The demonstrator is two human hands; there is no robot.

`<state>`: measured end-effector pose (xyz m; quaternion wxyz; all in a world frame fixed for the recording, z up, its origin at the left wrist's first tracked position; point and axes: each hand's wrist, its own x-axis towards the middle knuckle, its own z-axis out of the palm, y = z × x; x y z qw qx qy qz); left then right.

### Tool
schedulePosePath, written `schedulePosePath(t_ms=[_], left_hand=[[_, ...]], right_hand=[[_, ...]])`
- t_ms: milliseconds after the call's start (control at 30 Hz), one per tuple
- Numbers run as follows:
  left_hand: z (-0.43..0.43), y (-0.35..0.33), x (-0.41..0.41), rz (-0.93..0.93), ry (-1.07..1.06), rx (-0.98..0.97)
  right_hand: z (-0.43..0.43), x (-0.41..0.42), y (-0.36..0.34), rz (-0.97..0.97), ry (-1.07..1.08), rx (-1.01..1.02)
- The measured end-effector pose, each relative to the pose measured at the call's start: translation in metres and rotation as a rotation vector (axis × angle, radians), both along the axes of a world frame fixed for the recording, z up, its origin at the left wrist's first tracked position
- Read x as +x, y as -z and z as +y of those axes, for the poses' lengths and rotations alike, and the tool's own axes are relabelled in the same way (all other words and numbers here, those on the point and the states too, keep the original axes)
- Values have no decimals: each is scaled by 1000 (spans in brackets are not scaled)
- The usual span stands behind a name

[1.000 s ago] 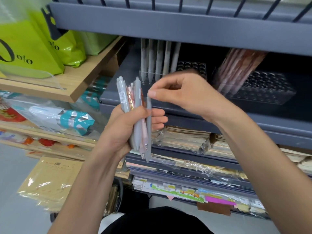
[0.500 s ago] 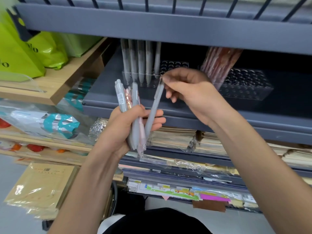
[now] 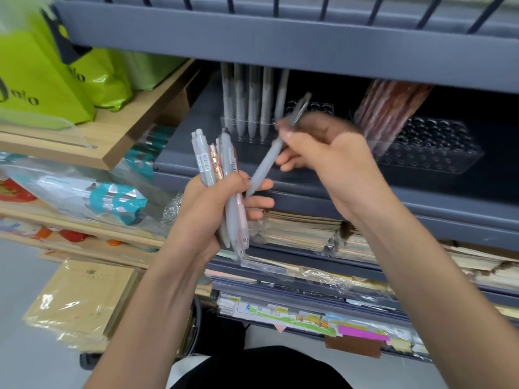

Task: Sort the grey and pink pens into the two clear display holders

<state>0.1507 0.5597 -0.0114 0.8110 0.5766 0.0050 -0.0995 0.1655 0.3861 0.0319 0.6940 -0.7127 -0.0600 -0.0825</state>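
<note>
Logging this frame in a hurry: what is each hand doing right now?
Left hand: gripping a bunch of grey and pink pens.
Right hand: pinching one grey pen.

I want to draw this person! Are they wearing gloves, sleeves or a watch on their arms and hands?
No gloves: the left hand and the right hand are both bare. No sleeves show either. The left forearm and the right forearm are uncovered right to the picture's edge. I see no watch, bracelet or ring on the parts that show.

One head-worn wide-angle view; it faces forward and down, close to the grey shelf (image 3: 449, 206)
</note>
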Motion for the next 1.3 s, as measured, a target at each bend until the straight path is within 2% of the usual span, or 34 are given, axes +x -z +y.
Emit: schedulePosePath(t_ms=[200,400,633,733,833,1067,1300], left_hand=[[11,1,3,17,-92,-23],[15,-2,4,24,-73,-25],[17,0,8,11,-55,-16],[18,1,8,13,-54,-15],[20,1,8,9,-71,-13],[21,-1,7,28,-99,-30],[21,2,5,8,-63,-3]], right_hand=[[-8,14,-10,-286,404,73],[-3,23,-2,-326,496,-162],[9,47,-15,-254,530,-534],[12,57,-16,-208,497,-584],[10,63,-15,-168,501,-552],[8,65,-14,-190,472,-521],[5,67,-13,-198,442,-669]])
